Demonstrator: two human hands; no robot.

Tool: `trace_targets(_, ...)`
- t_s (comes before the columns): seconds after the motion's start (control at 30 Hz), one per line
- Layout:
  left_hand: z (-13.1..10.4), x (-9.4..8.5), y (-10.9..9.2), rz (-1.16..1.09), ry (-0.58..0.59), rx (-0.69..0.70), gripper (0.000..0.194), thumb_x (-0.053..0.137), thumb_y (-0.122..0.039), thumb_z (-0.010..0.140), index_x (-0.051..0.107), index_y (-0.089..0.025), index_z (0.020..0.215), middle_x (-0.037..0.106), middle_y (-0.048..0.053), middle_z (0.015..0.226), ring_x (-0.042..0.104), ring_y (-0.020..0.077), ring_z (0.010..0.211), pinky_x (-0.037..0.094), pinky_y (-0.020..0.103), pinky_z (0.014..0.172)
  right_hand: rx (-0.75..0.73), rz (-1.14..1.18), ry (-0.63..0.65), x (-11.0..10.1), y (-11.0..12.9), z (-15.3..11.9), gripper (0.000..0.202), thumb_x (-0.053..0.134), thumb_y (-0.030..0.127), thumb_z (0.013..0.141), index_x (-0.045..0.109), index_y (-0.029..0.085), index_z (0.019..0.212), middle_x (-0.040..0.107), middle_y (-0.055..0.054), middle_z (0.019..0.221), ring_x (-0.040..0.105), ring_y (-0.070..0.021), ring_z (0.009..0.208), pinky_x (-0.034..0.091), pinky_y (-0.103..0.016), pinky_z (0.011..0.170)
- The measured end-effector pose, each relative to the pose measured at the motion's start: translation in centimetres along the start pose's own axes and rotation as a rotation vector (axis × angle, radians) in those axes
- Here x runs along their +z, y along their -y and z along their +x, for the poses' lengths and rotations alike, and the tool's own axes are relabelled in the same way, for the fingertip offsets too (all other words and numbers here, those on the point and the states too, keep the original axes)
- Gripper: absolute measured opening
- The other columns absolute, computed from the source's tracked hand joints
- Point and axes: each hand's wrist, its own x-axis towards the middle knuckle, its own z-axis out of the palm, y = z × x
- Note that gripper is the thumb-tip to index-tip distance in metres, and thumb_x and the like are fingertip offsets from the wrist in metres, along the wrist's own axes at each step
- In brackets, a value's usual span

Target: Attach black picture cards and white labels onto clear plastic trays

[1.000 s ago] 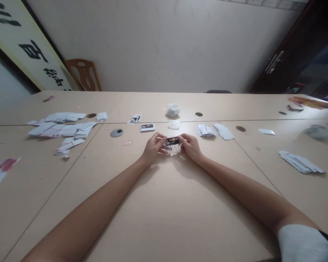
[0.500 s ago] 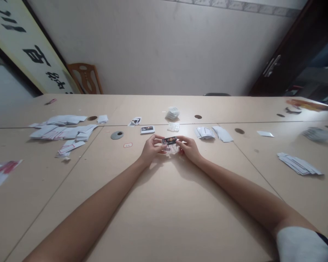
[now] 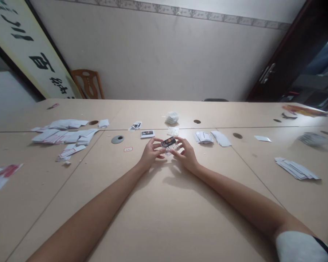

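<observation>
Between my two hands is a small dark printed card [image 3: 168,142], tilted, with a clear plastic piece [image 3: 172,148] just under it. My left hand [image 3: 150,152] grips the left end, fingers behind and thumb in front. On the other side my right hand [image 3: 186,153] has its fingers closed on the right end of the clear plastic piece. Whether the card sits inside the plastic or against it, I cannot tell. Just beyond my hands lies another clear plastic piece [image 3: 173,131], and behind that a stack of clear plastic pieces [image 3: 172,117]. A stack of dark printed cards [image 3: 147,134] rests to the left.
White paper slips [image 3: 65,136] spread over the table's left side. More white slips [image 3: 204,137] lie right of my hands, with another row [image 3: 297,168] farther right. A grey cable-hole cover [image 3: 117,139] and a small red-bordered label [image 3: 128,149] sit left of my hands.
The card has turned, its right end now higher, and my right hand has shifted its grip slightly. The whole view has tipped up a little.
</observation>
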Motion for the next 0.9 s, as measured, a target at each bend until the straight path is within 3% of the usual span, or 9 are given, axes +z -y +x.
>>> trace_targets(0.2,0.1,0.1,0.1,0.046,0.029,0.009,0.047,0.078,-0.038,0.072,0.049,-0.020,0.104,0.073,0.006,0.089,0.072,0.0201,0.077,0.054,0.022,0.054,-0.076,-0.192,0.033,0.6,-0.5,-0.3,0.083,0.078,0.043,0.073,0.038,0.028,0.144,0.048,-0.013,0.128,0.060,-0.0292,0.104,0.058,-0.045,0.080)
trace_targets(0.37,0.2,0.3,0.2,-0.001,0.049,-0.017,0.046,0.072,-0.051,0.076,0.050,-0.019,0.100,0.072,0.006,0.090,0.074,0.0217,0.077,0.054,0.023,0.054,-0.111,-0.253,-0.008,0.7,-0.6,-0.3,0.072,0.071,0.027,0.076,0.042,0.025,0.141,0.048,-0.013,0.123,0.056,-0.0286,0.114,0.053,-0.044,0.094)
trace_targets(0.47,0.3,0.5,0.3,-0.007,0.037,-0.010,0.043,0.068,-0.052,0.079,0.051,-0.019,0.099,0.071,0.006,0.090,0.074,0.0217,0.077,0.057,0.027,0.058,-0.160,-0.282,-0.027,0.6,-0.7,-0.2,0.072,0.069,0.025,0.077,0.041,0.022,0.143,0.048,-0.013,0.123,0.053,-0.0285,0.117,0.050,-0.044,0.099)
trace_targets(0.57,0.5,0.3,0.5,0.074,-0.081,0.073,0.032,0.061,-0.047,0.084,0.054,-0.018,0.095,0.069,0.007,0.095,0.072,0.0231,0.091,0.060,0.035,0.071,-0.201,-0.310,-0.058,0.1,-0.5,0.4,0.073,0.068,0.029,0.079,0.039,0.021,0.145,0.050,-0.015,0.124,0.052,-0.0294,0.118,0.049,-0.046,0.099)
trace_targets(0.67,0.8,-0.5,0.7,0.349,-0.263,0.250,0.017,0.056,-0.034,0.086,0.057,-0.019,0.094,0.067,0.009,0.106,0.064,0.0238,0.110,0.055,0.041,0.091,-0.226,-0.330,-0.122,-1.6,0.1,1.4,0.070,0.067,0.033,0.080,0.040,0.022,0.144,0.054,-0.014,0.123,0.055,-0.0297,0.113,0.050,-0.048,0.096)
trace_targets(0.77,1.2,-1.6,0.8,0.740,-0.309,0.383,0.021,0.049,-0.019,0.086,0.058,-0.018,0.105,0.064,0.012,0.120,0.056,0.0250,0.123,0.044,0.046,0.108,-0.178,-0.345,-0.264,-4.8,0.2,2.3,0.063,0.063,0.039,0.082,0.043,0.022,0.139,0.057,-0.015,0.125,0.059,-0.0292,0.106,0.052,-0.047,0.087)
trace_targets(0.9,1.6,-2.3,0.8,1.094,-0.316,0.343,0.037,0.047,-0.013,0.084,0.057,-0.013,0.120,0.049,0.016,0.143,0.037,0.0277,0.142,0.031,0.045,0.118,-0.011,-0.435,-0.500,-10.9,-2.0,2.0,0.065,0.062,0.048,0.079,0.041,0.019,0.133,0.058,-0.015,0.123,0.060,-0.0282,0.103,0.051,-0.042,0.083)
